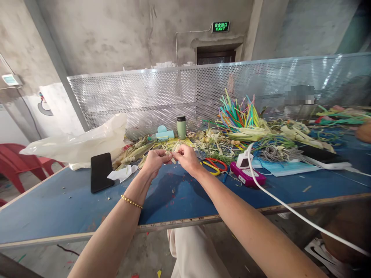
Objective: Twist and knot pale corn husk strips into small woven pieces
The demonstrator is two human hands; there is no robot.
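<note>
Above the blue table [171, 210], my two hands meet at their fingertips around a small pale strip [176, 148] that looks like dried corn husk. My left hand [155, 162], on the arm with a gold bead bracelet [131, 201], pinches its left side. On its right side, my right hand [188, 158] is closed between thumb and fingers. Part of the strip is hidden by the fingers. Right of my hands lie scissors with red and yellow handles [216, 166]. Behind them, husk scraps [214, 141] are spread in a loose heap.
Left stand a black phone [101, 172], crumpled white paper [122, 173] and a large plastic bag [84, 144]. A green bottle [181, 128] is behind my hands. Right are colourful pipe cleaners [237, 112], a purple power strip [247, 174] and a white cable [278, 199]. Perforated metal [162, 96] lines the back.
</note>
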